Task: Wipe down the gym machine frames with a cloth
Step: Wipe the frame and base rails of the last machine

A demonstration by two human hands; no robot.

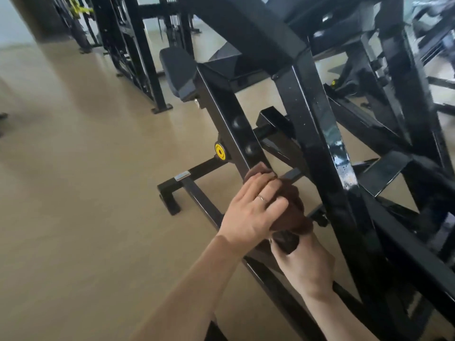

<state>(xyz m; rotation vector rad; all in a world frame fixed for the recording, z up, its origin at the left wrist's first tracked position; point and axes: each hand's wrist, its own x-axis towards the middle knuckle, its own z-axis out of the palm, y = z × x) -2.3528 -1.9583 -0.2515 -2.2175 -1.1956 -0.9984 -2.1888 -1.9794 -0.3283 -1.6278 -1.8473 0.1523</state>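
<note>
Left hand [251, 210]: fingers lying flat, pressing the brown cloth [288, 207] against a slanted black frame bar [236, 129] at centre, likely to spread pressure
Right hand [302, 264]: fingers curling around a dark part just beneath the cloth, apparently bracing
Count: two hands, one cloth, one ring [262, 198], one yellow knob [219, 150]
Far left: more black machines [138, 57] standing on the tan floor [73, 193]
</note>
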